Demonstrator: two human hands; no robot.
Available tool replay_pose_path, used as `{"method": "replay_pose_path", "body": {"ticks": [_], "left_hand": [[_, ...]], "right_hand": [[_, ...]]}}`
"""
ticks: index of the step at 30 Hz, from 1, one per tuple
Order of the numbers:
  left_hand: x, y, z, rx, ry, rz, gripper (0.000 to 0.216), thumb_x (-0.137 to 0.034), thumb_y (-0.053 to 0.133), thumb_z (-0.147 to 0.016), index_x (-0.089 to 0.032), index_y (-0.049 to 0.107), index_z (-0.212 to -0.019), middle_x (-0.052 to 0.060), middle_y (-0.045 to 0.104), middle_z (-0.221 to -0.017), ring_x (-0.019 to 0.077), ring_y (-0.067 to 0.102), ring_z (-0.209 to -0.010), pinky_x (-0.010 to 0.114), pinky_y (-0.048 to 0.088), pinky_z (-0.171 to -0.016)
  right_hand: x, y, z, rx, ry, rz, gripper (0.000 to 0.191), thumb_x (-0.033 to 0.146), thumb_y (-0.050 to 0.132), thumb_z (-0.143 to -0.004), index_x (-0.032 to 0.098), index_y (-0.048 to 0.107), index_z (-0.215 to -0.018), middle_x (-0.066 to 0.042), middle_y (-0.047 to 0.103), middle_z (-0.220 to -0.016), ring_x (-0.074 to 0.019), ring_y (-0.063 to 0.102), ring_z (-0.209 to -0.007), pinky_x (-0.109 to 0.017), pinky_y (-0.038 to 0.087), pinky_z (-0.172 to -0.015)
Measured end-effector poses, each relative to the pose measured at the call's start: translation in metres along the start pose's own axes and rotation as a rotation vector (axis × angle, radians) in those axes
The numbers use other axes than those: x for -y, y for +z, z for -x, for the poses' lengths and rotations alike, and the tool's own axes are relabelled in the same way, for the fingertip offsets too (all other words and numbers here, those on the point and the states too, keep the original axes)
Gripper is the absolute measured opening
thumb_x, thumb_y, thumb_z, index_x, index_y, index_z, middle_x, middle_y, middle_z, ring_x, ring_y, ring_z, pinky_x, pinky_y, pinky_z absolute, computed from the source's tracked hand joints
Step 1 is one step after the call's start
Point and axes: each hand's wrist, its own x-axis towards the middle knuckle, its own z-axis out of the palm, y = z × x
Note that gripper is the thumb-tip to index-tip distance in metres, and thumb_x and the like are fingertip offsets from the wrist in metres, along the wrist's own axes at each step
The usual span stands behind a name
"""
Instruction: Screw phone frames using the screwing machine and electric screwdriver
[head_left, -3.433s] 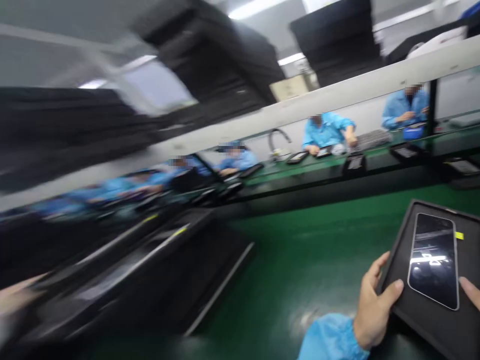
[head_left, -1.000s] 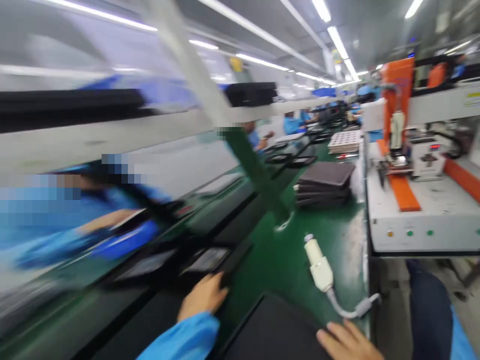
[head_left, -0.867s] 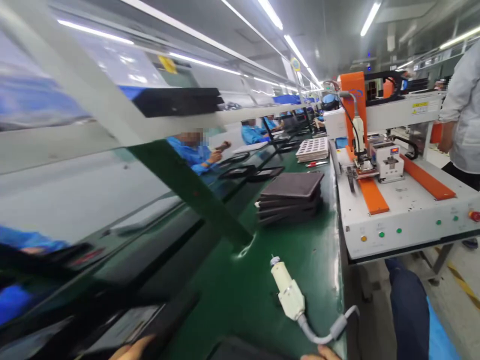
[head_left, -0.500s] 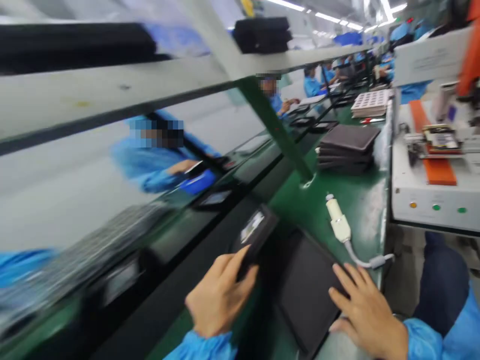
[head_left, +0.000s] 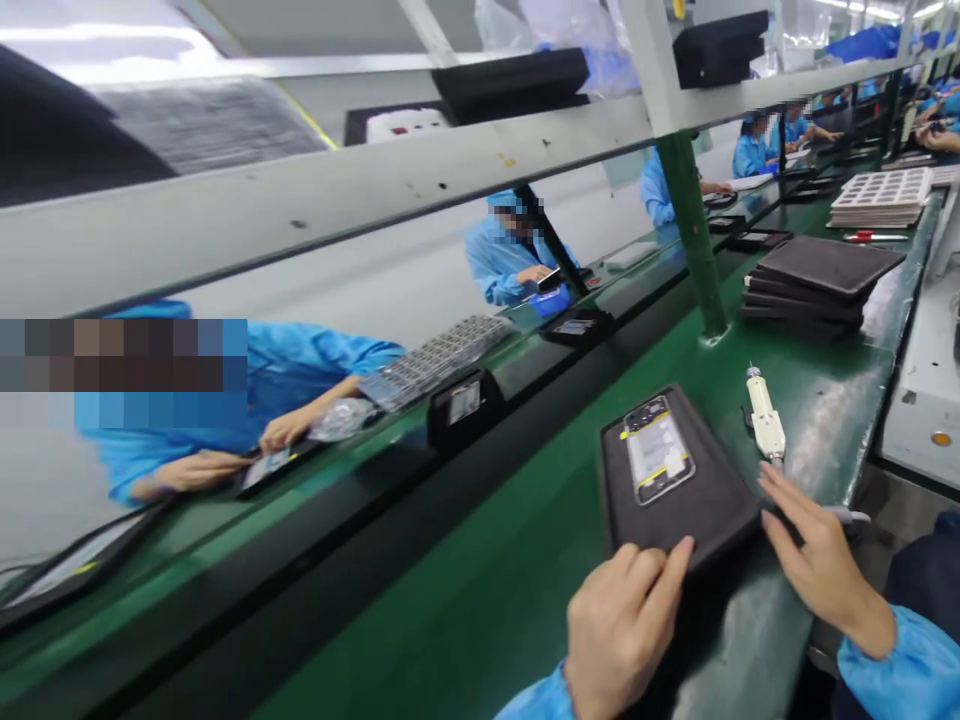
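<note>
A black foam tray [head_left: 697,505] lies on the green bench in front of me, with an opened phone body [head_left: 658,462] seated in it, white and yellow parts showing. My left hand [head_left: 619,625] rests at the tray's near edge, fingers curled against it. My right hand [head_left: 817,560] lies at the tray's right corner with its fingers stretched out, holding nothing. A cream electric screwdriver [head_left: 765,420] with a grey cable lies just beyond my right hand.
A stack of black trays [head_left: 821,285] sits further along the bench by a green post [head_left: 694,250]. A black conveyor belt [head_left: 480,400] carries more trays. Workers in blue coats [head_left: 517,255] sit across it. A white machine [head_left: 926,400] stands at the right.
My left hand has set the tray with the phone body down flat in front of me. My right hand has slid from the tray's top to its right corner.
</note>
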Motion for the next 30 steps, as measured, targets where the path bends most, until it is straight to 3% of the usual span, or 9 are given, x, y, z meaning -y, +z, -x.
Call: {"method": "replay_pose_path", "body": {"ticks": [3, 6, 8, 10, 12, 14, 18, 22, 30], "left_hand": [[-0.013, 0.016, -0.003, 0.273, -0.086, 0.128, 0.03, -0.02, 0.057, -0.085, -0.02, 0.065, -0.114, 0.007, 0.068, -0.077, 0.02, 0.059, -0.064, 0.03, 0.043, -0.052], [-0.011, 0.018, -0.004, 0.511, -0.339, 0.552, 0.044, -0.045, 0.062, -0.083, -0.021, 0.064, -0.119, 0.011, 0.069, -0.098, 0.0242, 0.063, -0.082, 0.036, 0.052, -0.069], [-0.001, 0.017, -0.009, 0.411, -0.652, 0.926, 0.046, -0.049, 0.062, -0.082, -0.023, 0.064, -0.12, 0.012, 0.065, -0.116, 0.0258, 0.061, -0.102, 0.039, 0.051, -0.087], [0.013, 0.019, -0.018, 0.165, -1.03, 1.267, 0.041, -0.042, 0.064, -0.082, -0.024, 0.063, -0.118, 0.01, 0.058, -0.132, 0.0253, 0.054, -0.12, 0.039, 0.045, -0.099], [0.028, 0.024, -0.031, -0.02, -1.358, 1.494, 0.035, -0.033, 0.068, -0.079, -0.022, 0.064, -0.112, 0.01, 0.055, -0.137, 0.0248, 0.047, -0.128, 0.04, 0.042, -0.102], [0.039, 0.03, -0.043, -0.05, -1.551, 1.591, 0.028, -0.025, 0.069, -0.077, -0.019, 0.064, -0.104, 0.012, 0.056, -0.134, 0.0253, 0.049, -0.126, 0.04, 0.045, -0.097], [0.051, 0.038, -0.057, 0.03, -1.629, 1.6, 0.016, -0.022, 0.07, -0.076, -0.018, 0.062, -0.089, 0.011, 0.066, -0.114, 0.0224, 0.065, -0.096, 0.034, 0.053, -0.078], [0.052, 0.047, -0.068, 0.077, -1.604, 1.594, 0.011, -0.017, 0.068, -0.076, -0.015, 0.061, -0.083, 0.008, 0.068, -0.09, 0.0166, 0.067, -0.069, 0.029, 0.054, -0.063], [0.05, 0.081, -0.075, 0.177, -1.488, 1.551, 0.026, -0.032, 0.078, -0.067, -0.011, 0.066, -0.077, -0.003, 0.053, -0.053, 0.0019, 0.034, -0.035, 0.015, 0.022, -0.034]], "right_hand": [[0.002, -0.011, -0.013, -0.138, -0.035, -0.05, 0.031, 0.025, 0.048, -0.096, 0.016, 0.064, -0.121, -0.011, 0.061, -0.127, -0.0234, 0.058, -0.118, -0.041, 0.05, -0.103], [0.006, -0.008, -0.025, -0.134, -0.092, -0.04, 0.028, 0.026, 0.051, -0.095, 0.017, 0.067, -0.116, -0.011, 0.064, -0.123, -0.0242, 0.061, -0.114, -0.042, 0.051, -0.101], [0.006, 0.002, -0.03, -0.091, -0.077, -0.024, 0.03, 0.029, 0.05, -0.095, 0.016, 0.067, -0.116, -0.013, 0.062, -0.126, -0.0259, 0.06, -0.116, -0.044, 0.051, -0.101], [0.002, 0.016, -0.031, -0.032, -0.034, -0.006, 0.034, 0.03, 0.049, -0.095, 0.013, 0.065, -0.12, -0.016, 0.057, -0.131, -0.028, 0.056, -0.12, -0.047, 0.05, -0.102], [-0.005, 0.029, -0.029, 0.005, 0.006, -0.001, 0.036, 0.025, 0.045, -0.094, 0.011, 0.063, -0.122, -0.017, 0.054, -0.135, -0.0285, 0.054, -0.123, -0.048, 0.049, -0.102], [-0.012, 0.038, -0.025, 0.0, 0.026, -0.012, 0.037, 0.018, 0.041, -0.092, 0.012, 0.063, -0.121, -0.016, 0.053, -0.135, -0.0269, 0.054, -0.123, -0.047, 0.05, -0.101], [-0.02, 0.042, -0.021, -0.009, 0.032, -0.043, 0.042, 0.009, 0.038, -0.087, 0.012, 0.064, -0.12, -0.014, 0.054, -0.135, -0.0247, 0.056, -0.12, -0.044, 0.052, -0.1], [-0.02, 0.04, -0.021, 0.008, 0.024, -0.06, 0.047, 0.005, 0.039, -0.083, 0.012, 0.063, -0.122, -0.015, 0.052, -0.136, -0.026, 0.055, -0.122, -0.046, 0.051, -0.1], [-0.022, 0.044, -0.019, 0.017, 0.045, -0.083, 0.048, 0.004, 0.036, -0.083, 0.01, 0.061, -0.124, -0.016, 0.051, -0.137, -0.0242, 0.051, -0.126, -0.045, 0.047, -0.105]]}}
